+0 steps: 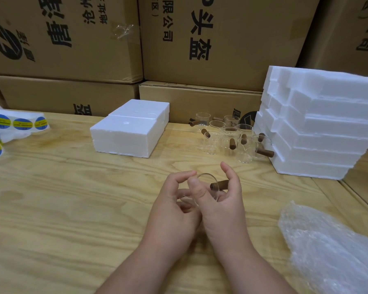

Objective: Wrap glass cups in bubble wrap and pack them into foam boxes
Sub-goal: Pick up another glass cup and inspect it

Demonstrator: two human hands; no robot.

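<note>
Plywood table [51, 198]: foam boxes [130, 128], glass cups [229, 136], bubble wrap [327, 247], sticker rolls [11, 124].

I see both hands, left hand [174, 200] and right hand [223, 200], holding a glass cup [208, 183] above the near table [62, 187], bubble wrap [327, 240] right.
</note>
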